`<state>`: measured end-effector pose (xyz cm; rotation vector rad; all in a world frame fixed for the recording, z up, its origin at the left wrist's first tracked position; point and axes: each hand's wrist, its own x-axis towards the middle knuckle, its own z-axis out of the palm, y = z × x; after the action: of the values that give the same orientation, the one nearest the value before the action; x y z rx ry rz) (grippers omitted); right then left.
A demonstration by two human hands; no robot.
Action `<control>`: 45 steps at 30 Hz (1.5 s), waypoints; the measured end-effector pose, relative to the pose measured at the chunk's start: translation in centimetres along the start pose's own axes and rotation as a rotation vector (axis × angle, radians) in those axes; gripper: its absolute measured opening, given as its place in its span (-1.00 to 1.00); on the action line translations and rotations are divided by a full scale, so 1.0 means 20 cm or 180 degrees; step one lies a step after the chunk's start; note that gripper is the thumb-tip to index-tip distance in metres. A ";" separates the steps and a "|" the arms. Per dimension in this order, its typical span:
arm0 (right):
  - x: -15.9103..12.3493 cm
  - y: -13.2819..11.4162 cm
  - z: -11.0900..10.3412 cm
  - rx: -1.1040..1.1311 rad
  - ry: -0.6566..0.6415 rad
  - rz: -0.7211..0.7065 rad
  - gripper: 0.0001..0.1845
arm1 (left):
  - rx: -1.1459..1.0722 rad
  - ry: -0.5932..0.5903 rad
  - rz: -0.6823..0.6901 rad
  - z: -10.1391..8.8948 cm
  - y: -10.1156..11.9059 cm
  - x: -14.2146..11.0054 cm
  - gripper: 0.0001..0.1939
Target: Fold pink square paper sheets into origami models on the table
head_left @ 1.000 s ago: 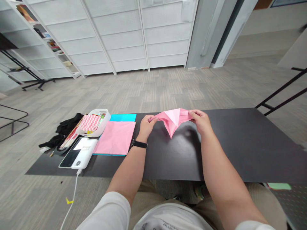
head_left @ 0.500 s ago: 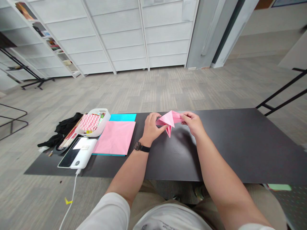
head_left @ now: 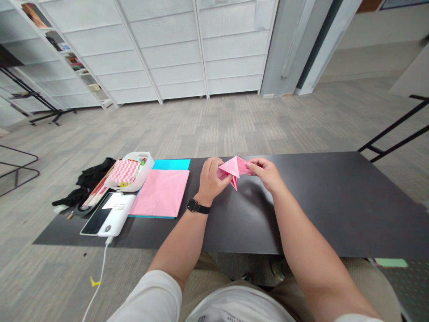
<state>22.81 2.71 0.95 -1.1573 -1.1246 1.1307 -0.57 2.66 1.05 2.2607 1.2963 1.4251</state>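
The table [head_left: 335,201] is smooth with a dull sheen, and over it the folded paper [head_left: 231,167] looks thin, crisply creased and matt, like the paper sheets [head_left: 162,192] on the table's left side. Also at the table's left are a smooth plastic box [head_left: 142,182], a glossy glass-fronted phone [head_left: 94,221], a slick plastic block [head_left: 115,219] and soft, rumpled cloth [head_left: 94,173]. Beyond the table, the carpet [head_left: 217,125] looks matt and fibrous, the cabinets [head_left: 231,49] smooth and satin-like.

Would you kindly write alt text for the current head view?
A person's left hand and right hand hold a folded pink paper over a dark table. To the left are a flat pink sheet and a white basket.
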 end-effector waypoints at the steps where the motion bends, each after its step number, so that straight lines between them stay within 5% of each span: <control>1: 0.00 0.00 0.00 -0.0015 -0.0047 -0.0017 -0.49 | -0.0015 0.0073 -0.0011 -0.01 0.00 0.00 -0.65; 6: -0.02 -0.02 -0.01 -0.0204 -0.0428 -0.0068 -0.59 | -0.0195 0.0237 -0.0166 -0.04 0.01 0.02 -0.74; 16: -0.01 -0.01 -0.04 -0.0214 -0.0631 -0.0091 -0.51 | -0.1601 0.0517 -0.1394 0.00 -0.07 0.03 -0.70; 25: -0.02 -0.02 -0.03 -0.0164 -0.0368 -0.0351 -0.64 | -0.1694 0.0572 -0.1457 0.03 -0.15 0.04 -0.62; 31: -0.03 -0.01 -0.01 -0.0152 -0.0463 -0.0403 -0.63 | -0.1301 0.0290 -0.1906 0.08 -0.21 0.04 -0.69; 39: 0.00 0.01 -0.04 -0.0006 0.0238 -0.0541 -0.64 | -0.0989 0.0092 -0.1545 0.00 -0.14 0.04 -0.97; 45: 0.03 0.01 -0.04 0.0452 0.0690 -0.0323 -0.65 | -0.1165 0.0046 -0.1507 -0.01 -0.12 0.04 -0.72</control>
<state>23.67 3.16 0.76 -1.0717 -0.9112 0.9659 -2.06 4.73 0.40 1.5832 1.3276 1.3639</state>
